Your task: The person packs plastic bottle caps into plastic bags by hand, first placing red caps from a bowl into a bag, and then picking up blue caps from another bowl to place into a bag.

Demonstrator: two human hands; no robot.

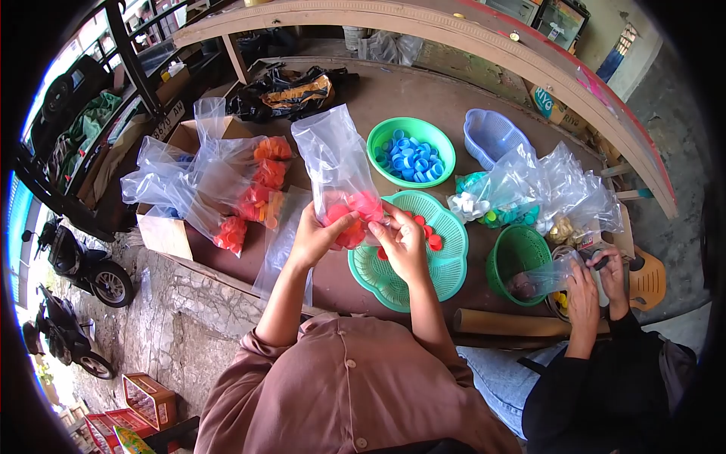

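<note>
A clear plastic bag (331,155) with red bottle caps (364,204) at its bottom is held up in front of my chest. My left hand (319,236) grips its lower left side, the thumb pressed over the caps. The fingers of my right hand (405,240) are closed on the bag's lower right side. Just beneath my right hand stands a green scalloped basket (446,261), with several loose red caps (431,238) in it. An unfilled-looking clear bag (283,253) lies on the table left of my left hand.
Filled bags of red and orange caps (261,178) lie at left by a cardboard box (162,234). Behind are a green bowl of blue caps (408,159) and a blue basket (491,136). At right, a co-worker's hands (586,295) hold a clear bag near a dark green basket (514,257).
</note>
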